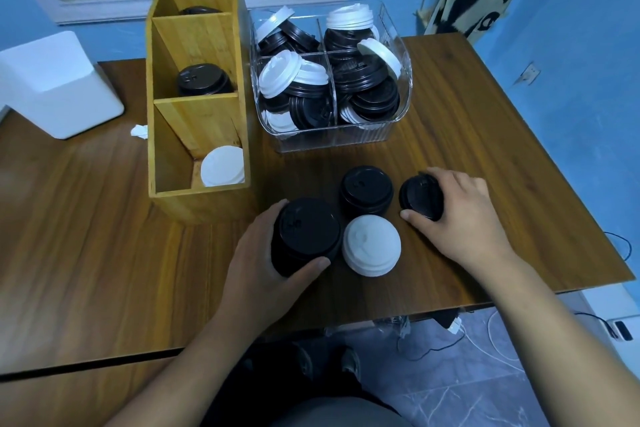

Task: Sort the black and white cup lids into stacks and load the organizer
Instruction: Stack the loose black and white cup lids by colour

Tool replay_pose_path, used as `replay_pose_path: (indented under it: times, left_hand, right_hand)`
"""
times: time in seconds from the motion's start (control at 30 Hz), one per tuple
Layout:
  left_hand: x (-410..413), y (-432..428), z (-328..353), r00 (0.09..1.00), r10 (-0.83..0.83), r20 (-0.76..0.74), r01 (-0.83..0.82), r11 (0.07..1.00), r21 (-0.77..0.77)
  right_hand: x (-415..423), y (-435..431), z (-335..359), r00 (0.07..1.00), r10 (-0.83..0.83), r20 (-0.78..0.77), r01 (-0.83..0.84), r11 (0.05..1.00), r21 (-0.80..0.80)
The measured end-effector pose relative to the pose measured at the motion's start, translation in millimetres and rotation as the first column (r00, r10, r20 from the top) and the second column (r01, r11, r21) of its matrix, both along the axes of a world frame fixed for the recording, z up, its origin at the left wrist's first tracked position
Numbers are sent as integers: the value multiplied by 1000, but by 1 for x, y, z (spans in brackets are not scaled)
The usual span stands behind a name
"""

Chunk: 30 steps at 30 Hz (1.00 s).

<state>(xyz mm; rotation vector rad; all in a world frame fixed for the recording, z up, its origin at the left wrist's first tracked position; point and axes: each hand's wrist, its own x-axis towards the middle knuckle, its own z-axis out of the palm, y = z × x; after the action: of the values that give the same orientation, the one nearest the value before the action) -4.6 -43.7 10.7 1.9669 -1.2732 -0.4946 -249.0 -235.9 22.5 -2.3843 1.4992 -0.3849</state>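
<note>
L hand grips tall black lid stack, thumb & fingers curled round its sides, at front centre of wooden table. R hand clasps tilted black lids, thumb on near edge. Btwn them: short black stack standing free, white lid stack just beside the tall one. Bamboo organizer at left: white lids in near compartment, black lids in mid. Clear bin behind, w/ mixed lids.
</note>
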Motion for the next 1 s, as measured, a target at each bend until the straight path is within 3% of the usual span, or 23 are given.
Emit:
replay_pose_path:
  times: [0.1, 0.17, 0.27, 0.37, 0.5, 0.6, 0.73, 1.0]
  left_hand:
    - [-1, -1, 1, 1000, 27, -11, -27, 1000, 3]
    - [-3, -1, 1, 999, 35, -32, -35, 999, 2]
    - [-2, 0, 0, 997, 52, -57, -52, 999, 2]
    - [-3, 1, 0, 997, 48, -53, -49, 999, -9]
    - [-4, 1, 4, 996, 50, -69, -51, 999, -3]
    - [-3, 1, 4, 996, 51, -73, -51, 999, 1]
    - [-1, 0, 3, 998, 37, -54, -37, 999, -3]
    - [0, -1, 2, 1000, -22, 20, 21, 999, 24]
  right_hand:
    - [-6, -2, 7, 994, -4, 108, 1, 1000, 29]
    - [-4, 3, 23, 965, -24, 261, 11, 999, 49]
    - [19, 20, 54, 888, 199, 414, -238, 970, 44]
    - [54, 37, 71, 787, 489, 376, -555, 827, 87]
    - [96, 40, 68, 722, 670, 171, -691, 699, 183]
    - [107, 37, 64, 704, 700, 116, -704, 667, 246]
    - [108, 39, 57, 711, 680, 178, -702, 671, 239]
    - [109, 39, 54, 675, 721, 160, -735, 634, 242]
